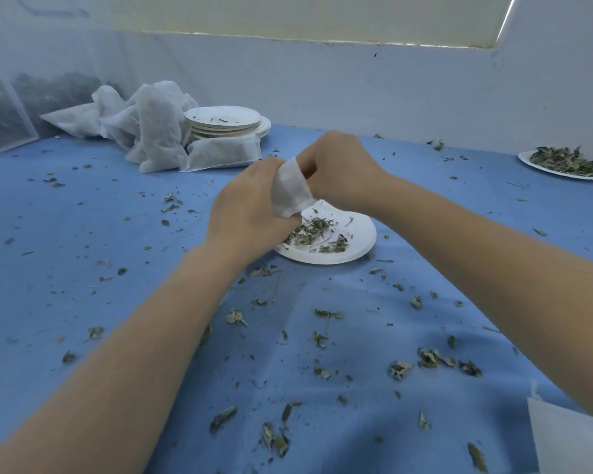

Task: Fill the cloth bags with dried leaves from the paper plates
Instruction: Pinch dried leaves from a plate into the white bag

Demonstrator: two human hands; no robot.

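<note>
Loose dried leaves (432,359) litter the blue bench (83,234) nearest the viewer. Above the paper plate (353,249), the left hand (250,206) and right hand (339,169) both pinch one small white cloth bag (290,188). The bag appears limp and light; grip it at the mouth hem. Beyond it lie filled bags (151,131) and stacked plates (225,123).

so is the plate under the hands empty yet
Not empty: the plate holds a loose scatter of dried leaves, with much bare white showing.
</note>
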